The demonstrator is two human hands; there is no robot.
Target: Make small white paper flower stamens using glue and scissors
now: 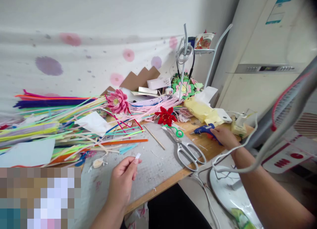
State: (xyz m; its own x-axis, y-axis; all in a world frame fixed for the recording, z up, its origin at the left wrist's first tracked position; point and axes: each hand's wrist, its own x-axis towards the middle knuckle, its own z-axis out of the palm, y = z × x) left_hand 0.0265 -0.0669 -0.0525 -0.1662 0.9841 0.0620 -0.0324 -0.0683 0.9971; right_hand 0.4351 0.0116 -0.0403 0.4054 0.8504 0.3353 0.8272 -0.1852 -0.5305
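Observation:
My left hand [123,179] hovers over the grey table top, fingers pinched on a small white piece [137,155]. My right hand [225,136] rests on the wooden board at the right, closed round the handle of a blue glue gun [205,129] whose nozzle points left. Between the hands lie large silver scissors [186,148], a small green-handled pair [176,130] and a thin wooden stick [155,137]. A red paper flower [165,115] lies just behind them.
Heaps of coloured pipe cleaners and paper strips [56,126] cover the left side, with a pink flower [118,101]. Yellow paper [201,110], a lamp stand [185,57] and a shelf with a cup [203,40] stand at the back. A fan [289,113] and white cables [237,149] crowd the right edge.

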